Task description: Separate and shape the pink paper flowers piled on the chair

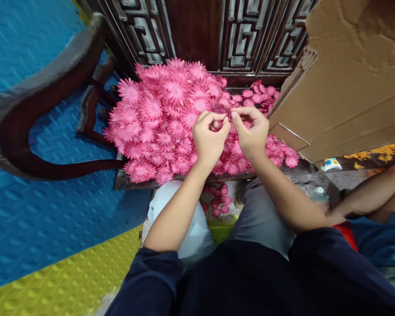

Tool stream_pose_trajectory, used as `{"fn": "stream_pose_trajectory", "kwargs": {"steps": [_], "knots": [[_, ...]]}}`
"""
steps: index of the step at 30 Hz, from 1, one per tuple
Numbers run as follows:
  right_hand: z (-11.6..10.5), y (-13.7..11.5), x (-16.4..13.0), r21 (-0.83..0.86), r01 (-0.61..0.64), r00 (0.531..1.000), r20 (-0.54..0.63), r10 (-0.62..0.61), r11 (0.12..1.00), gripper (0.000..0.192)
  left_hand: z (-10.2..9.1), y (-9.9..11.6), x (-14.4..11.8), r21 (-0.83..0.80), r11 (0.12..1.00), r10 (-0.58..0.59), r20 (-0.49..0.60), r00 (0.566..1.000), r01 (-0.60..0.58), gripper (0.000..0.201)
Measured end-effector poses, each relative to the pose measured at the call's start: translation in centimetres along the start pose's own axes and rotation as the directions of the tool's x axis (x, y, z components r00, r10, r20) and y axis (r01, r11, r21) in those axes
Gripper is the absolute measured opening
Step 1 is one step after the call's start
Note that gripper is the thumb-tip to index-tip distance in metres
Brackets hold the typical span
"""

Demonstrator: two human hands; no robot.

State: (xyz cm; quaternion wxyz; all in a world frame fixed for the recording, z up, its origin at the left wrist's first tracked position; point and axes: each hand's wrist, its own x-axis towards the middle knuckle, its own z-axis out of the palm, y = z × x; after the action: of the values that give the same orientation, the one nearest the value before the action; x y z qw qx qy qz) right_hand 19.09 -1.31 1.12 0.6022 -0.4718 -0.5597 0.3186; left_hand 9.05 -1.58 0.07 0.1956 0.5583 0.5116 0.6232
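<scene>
My left hand [211, 135] and my right hand [251, 131] meet close together above a heap of pink artificial flowers [151, 109]. Thumb and forefinger of each are pinched at a darker pink artificial flower [220, 108], whose petals show just behind the fingertips. The fingers hide its middle and lower part. Larger, fuller blooms make up the tall pile to the left of my hands. Flatter, smaller pink petal pieces [283, 151] lie to the right of and behind my right hand.
A dark wooden bench with a curved armrest [6, 131] carries the heap, against a carved panel [197, 35]. At the right stands a large cardboard box [349, 87]. More pink flowers [219, 202] lie on the floor between my knees. Another person's leg [375, 193] is at the right.
</scene>
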Motion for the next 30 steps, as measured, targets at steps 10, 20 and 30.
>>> {"fn": "stream_pose_trajectory", "kwargs": {"steps": [10,20,30], "knots": [[0.0,1.1,0.8,0.225,-0.163,0.985,0.096,0.145,0.961,0.016,0.2,0.0,0.2,-0.331,0.92,-0.196,0.073,0.978,0.209,0.015],[-0.7,1.0,1.4,0.326,-0.296,0.943,0.25,0.22,0.898,0.024,0.0,-0.5,0.7,-0.398,0.872,-0.244,0.153,0.958,0.286,0.015],[-1.7,1.4,1.8,0.286,-0.298,0.946,0.217,0.241,0.911,0.026,0.0,-1.2,0.9,-0.333,0.941,0.023,0.23,0.973,0.057,0.01]]}}
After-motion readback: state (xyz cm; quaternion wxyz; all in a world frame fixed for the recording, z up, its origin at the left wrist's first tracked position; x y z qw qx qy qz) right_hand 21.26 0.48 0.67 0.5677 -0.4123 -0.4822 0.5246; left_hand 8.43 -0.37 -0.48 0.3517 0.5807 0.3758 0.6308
